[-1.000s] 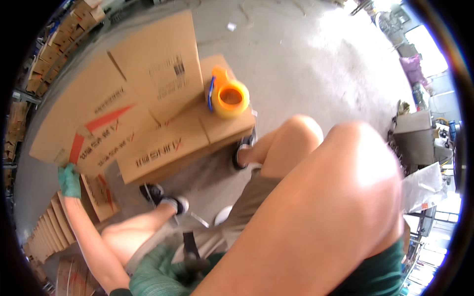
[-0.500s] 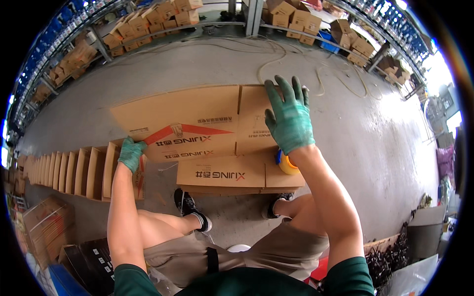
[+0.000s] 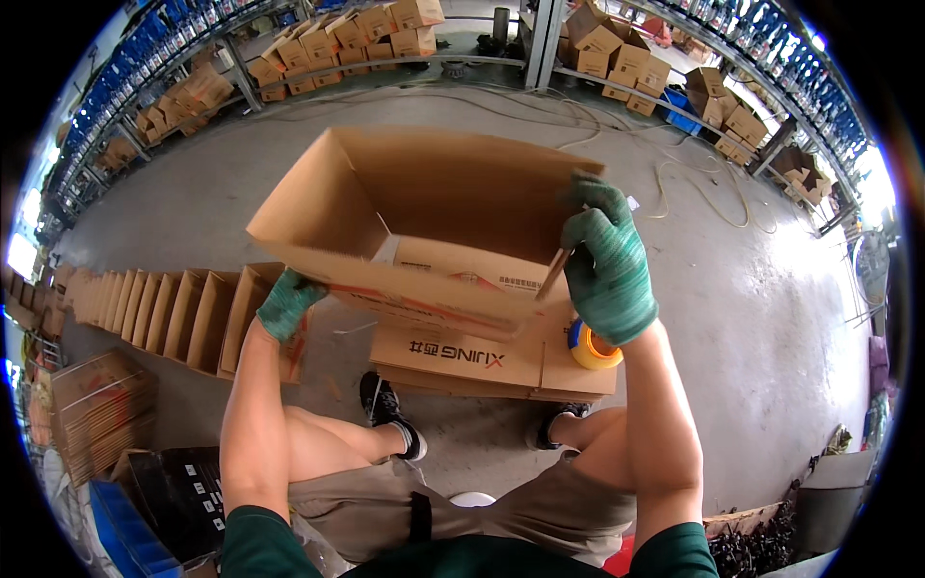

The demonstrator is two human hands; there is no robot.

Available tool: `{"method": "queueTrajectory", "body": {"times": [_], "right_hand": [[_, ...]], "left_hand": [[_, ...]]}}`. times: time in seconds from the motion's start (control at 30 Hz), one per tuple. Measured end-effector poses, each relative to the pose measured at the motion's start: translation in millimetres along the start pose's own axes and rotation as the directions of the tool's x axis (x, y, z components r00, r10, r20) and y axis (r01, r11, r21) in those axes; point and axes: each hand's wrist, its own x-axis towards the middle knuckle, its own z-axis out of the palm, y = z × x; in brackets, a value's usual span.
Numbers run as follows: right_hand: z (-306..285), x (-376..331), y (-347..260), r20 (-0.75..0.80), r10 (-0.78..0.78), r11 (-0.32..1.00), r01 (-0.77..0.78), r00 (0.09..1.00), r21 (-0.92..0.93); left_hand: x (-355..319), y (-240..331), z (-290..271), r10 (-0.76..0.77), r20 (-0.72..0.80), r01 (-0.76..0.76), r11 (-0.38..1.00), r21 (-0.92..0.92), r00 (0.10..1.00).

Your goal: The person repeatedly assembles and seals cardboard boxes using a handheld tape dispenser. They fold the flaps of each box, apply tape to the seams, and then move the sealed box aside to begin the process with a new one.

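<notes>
A brown cardboard box (image 3: 424,289) is spread into an open rectangle above my knees, so I look into its inside. My left hand (image 3: 287,306), in a green glove, grips its lower left edge. At the box's right end my gloved right hand (image 3: 609,265) is closed on the cardboard edge, its fingertips slightly smeared. Beneath the box lies a stack of flat cartons (image 3: 458,356). A yellow and blue tape roll (image 3: 593,347) rests on the stack's right end, just below my right hand.
Opened boxes (image 3: 198,323) stand in a long row to the left. More flat cartons (image 3: 101,400) lie bundled at lower left, beside a black box (image 3: 178,496). Metal racks with small boxes (image 3: 352,43) line the far side. A hose (image 3: 665,183) lies on the floor.
The flat carton has been pulled open into a box shape. My right hand has gone from spread fingers on the carton to a closed grip on its right edge. The view has shifted slightly.
</notes>
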Motion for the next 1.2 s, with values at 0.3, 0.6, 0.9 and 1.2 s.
{"method": "queueTrajectory", "body": {"times": [0.3, 0.6, 0.9, 1.2], "right_hand": [[38.4, -28.1, 42.1, 0.359, 0.163, 0.977, -0.200, 0.919, 0.068], [41.0, -27.5, 57.1, 0.056, 0.691, 0.458, -0.497, 0.720, 0.738], [31.0, -22.4, 61.5, 0.232, 0.712, 0.393, -0.650, 0.662, 0.650], [30.1, -46.7, 66.1, 0.199, 0.597, 0.656, -0.616, 0.777, 0.437]], "left_hand": [[-14.0, 38.8, 46.1, 0.287, 0.122, -0.300, 0.949, 0.097, 0.950], [6.8, 48.0, 62.0, 0.248, -0.080, -0.234, 0.959, 0.159, 0.965], [1.6, 76.9, 94.7, 0.223, -0.153, -0.170, 0.938, 0.301, 0.963], [12.8, 58.9, 90.4, 0.229, -0.115, -0.217, 0.971, 0.105, 0.967]]}}
